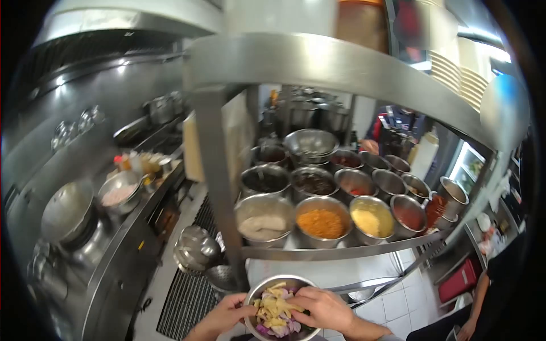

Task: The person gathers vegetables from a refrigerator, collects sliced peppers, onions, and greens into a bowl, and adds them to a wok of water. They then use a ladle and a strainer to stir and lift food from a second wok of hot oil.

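Observation:
A metal bowl [282, 278] at the bottom centre holds pale yellow slices and purple-white pieces [276, 310]. Its left rim is gripped by my left hand [230, 314], with the thumb over the edge. My right hand [323, 308] reaches in from the right, its fingers down on the yellow slices; whether they pinch a piece is hidden. Beyond the bowl, a metal shelf [335, 250] carries metal pots, among them one with orange contents [321, 223], one with yellow contents [369, 220] and one with whitish powder [263, 224].
A wok [68, 213] and a bowl of pink food [119, 193] stand on the left counter. Stacked metal bowls [196, 249] sit low beside the shelf post [216, 170]. At the lower right is another person's hand [467, 329]; a person stands behind the shelf.

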Available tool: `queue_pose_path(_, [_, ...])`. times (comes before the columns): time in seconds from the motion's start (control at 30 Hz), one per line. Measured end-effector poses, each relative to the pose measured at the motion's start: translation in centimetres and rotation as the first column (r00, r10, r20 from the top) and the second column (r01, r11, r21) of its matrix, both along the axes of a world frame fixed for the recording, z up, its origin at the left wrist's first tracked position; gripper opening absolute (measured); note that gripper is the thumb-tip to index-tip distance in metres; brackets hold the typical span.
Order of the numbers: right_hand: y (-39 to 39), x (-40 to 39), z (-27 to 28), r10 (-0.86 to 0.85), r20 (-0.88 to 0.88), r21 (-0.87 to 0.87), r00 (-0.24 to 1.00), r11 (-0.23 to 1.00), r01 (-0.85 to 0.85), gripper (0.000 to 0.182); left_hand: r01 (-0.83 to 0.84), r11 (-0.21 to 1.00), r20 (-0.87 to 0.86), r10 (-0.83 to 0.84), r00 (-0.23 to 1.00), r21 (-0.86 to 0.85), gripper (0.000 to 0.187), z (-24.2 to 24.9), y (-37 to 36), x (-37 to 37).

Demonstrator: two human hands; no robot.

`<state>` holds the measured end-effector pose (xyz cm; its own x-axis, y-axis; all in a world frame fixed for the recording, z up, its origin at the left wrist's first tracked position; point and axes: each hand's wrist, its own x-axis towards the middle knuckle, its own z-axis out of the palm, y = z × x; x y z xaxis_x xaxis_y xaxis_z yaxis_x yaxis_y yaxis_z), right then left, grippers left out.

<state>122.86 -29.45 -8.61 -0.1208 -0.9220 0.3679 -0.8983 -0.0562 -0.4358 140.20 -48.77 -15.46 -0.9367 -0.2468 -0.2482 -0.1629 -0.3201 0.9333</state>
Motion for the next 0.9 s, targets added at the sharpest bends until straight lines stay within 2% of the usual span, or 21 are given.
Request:
queue_pose_path(0.07, [-2.5,0.6,-0.9,0.079,0.019,-0.027,0.997,0.997,-0.078,0.022,-0.064,0.997,0.005,0.064,0.998,-0.053,0.019,-0.8,-1.6,2.1])
queue_pose_path(0.1, [-3.2,0.9,-0.8,0.097,0.013,-0.01,0.995,0.995,-0.097,0.022,-0.107,0.994,-0.053,0.107,0.993,-0.005,0.019,-1.8,-1.7,2.6])
queue_pose_path(0.2, [-7.3,3.7,-0.7,0.169,0.086,0.041,0.982,0.984,-0.172,0.022,-0.185,0.979,-0.017,0.187,0.982,0.088,0.019,0.0,-4.0,6.5])
queue_pose_path(0.27, [-10.6,5.8,-1.2,0.221,0.096,0.023,0.971,0.974,-0.224,0.021,-0.271,0.954,-0.045,0.279,0.959,0.13,0.02,-0.9,-6.1,9.4])
queue_pose_path(0.4, [-18.6,10.6,-2.1,0.327,0.139,-0.024,0.935,0.945,-0.327,0.019,-0.435,0.894,-0.061,0.442,0.895,0.106,0.017,-0.9,-10.5,16.2])
queue_pose_path(0.53, [-26.4,16.1,-2.4,0.444,0.23,-0.021,0.866,0.892,-0.452,0.017,-0.624,0.769,-0.039,0.634,0.772,0.14,0.018,-1.4,-14.0,22.5])
queue_pose_path(0.57, [-28.0,17.2,-3.0,0.483,0.237,-0.064,0.843,0.873,-0.483,0.016,-0.696,0.695,-0.022,0.71,0.703,0.181,0.019,-0.7,-13.7,23.3])
queue_pose_path(0.7, [-32.9,22.7,-3.6,0.491,0.366,-0.061,0.791,0.86,-0.506,0.017,-0.784,0.616,-0.047,0.788,0.614,0.073,0.02,-3.3,-15.5,29.5])
queue_pose_path(0.83, [-37.3,26.9,-5.5,0.573,0.323,0.079,0.753,0.777,-0.624,0.02,-0.846,0.527,-0.09,0.849,0.52,0.082,0.019,-6.3,-16.2,33.5])
queue_pose_path(0.9, [-39.6,29.2,-6.0,0.646,0.244,0.04,0.723,0.738,-0.673,0.021,-0.889,0.443,-0.039,0.896,0.441,0.118,0.018,-6.7,-16.5,35.1])
